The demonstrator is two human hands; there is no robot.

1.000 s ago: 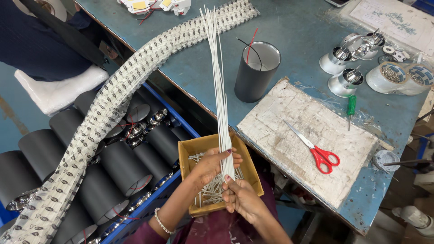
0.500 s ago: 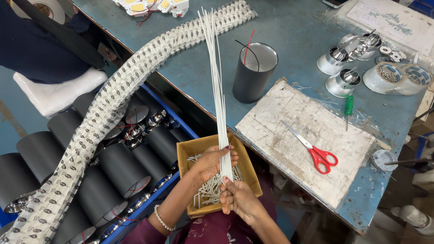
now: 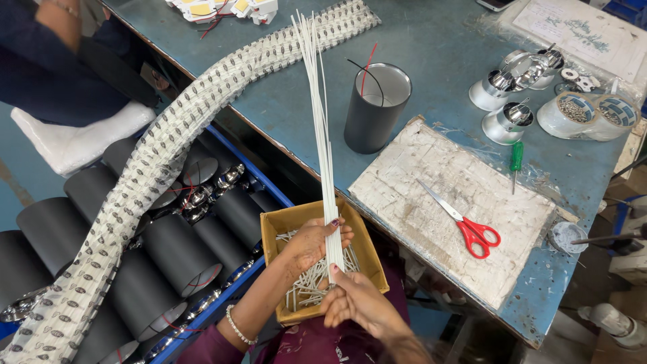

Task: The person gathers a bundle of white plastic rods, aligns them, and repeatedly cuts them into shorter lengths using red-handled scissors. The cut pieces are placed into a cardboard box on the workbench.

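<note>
A bundle of long thin white sticks [image 3: 321, 128] stands nearly upright over a small cardboard box [image 3: 281, 222] that holds several short cut white pieces. My left hand [image 3: 311, 244] wraps around the bundle's lower part just above the box. My right hand [image 3: 356, 302] pinches the bundle's bottom end from below. Both hands hold the same bundle at the table's near edge.
On the blue table [image 3: 276, 101] lie a dark grey cylinder [image 3: 375, 108], red-handled scissors [image 3: 465, 222] on a white board [image 3: 458, 202], a green screwdriver [image 3: 515, 158], metal lamp parts [image 3: 512, 81] and tape rolls [image 3: 586, 114]. A long white component strip [image 3: 155, 168] drapes over black cylinders [image 3: 168, 249] at left.
The bundle and both hands stay over the box, with only slight shifts of grip. The view has drifted a little.
</note>
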